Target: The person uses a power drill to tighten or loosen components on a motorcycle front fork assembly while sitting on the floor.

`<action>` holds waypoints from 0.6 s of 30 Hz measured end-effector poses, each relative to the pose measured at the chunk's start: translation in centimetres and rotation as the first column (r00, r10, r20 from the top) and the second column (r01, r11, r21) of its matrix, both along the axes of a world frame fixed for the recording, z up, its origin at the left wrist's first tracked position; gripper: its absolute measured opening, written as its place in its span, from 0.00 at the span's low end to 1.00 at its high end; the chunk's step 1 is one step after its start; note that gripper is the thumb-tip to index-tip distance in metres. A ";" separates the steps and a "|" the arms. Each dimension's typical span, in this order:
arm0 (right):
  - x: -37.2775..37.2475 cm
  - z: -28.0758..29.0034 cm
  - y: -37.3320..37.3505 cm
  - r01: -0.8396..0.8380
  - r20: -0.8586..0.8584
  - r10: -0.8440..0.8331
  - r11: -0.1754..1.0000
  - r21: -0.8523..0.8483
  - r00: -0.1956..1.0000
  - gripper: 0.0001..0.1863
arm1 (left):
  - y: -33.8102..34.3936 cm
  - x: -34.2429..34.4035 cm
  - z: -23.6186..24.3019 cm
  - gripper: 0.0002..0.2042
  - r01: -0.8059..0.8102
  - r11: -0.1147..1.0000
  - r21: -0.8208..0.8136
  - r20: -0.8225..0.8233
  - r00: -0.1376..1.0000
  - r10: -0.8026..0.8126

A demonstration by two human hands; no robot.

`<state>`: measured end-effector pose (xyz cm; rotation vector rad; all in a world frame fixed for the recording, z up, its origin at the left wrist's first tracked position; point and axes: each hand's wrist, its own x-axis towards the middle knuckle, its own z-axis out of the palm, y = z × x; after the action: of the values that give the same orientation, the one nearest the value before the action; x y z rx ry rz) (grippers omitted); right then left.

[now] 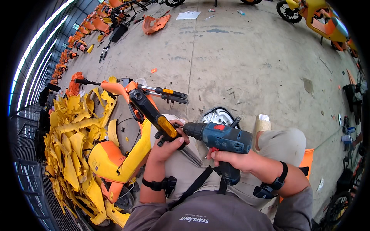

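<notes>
My left hand [169, 148] is wrapped round the near end of a long black part [150, 109] that looks like a fork leg. It bears an amber reflector [167, 126], and silver tubes [190, 156] run below it over my lap. In my right hand [233, 159] is a blue and black cordless drill [221, 134], its chuck pointing left. The drill's tip meets the end of the black part by my left fingers; the exact contact is hidden. Left of my hands lies a yellow and orange scooter body [129, 159].
A heap of broken yellow panels [73, 142] rises at the left. A white and black housing [219, 115] lies on the floor before my knees. Farther off are an orange panel [155, 24], a white sheet [188, 15] and a parked yellow scooter [323, 25]. Parts line the right edge.
</notes>
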<state>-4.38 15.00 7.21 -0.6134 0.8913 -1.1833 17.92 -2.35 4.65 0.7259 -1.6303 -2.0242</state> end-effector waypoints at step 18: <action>0.0 0.1 0.1 0.020 -0.012 -0.020 1.000 0.015 1.000 0.11 | 0.3 -0.2 0.5 0.25 -0.023 0.998 0.052 0.016 1.000 0.023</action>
<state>-4.36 15.07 7.26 -0.6007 0.9170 -1.1907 17.72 -2.04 5.12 0.7769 -1.5758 -2.0566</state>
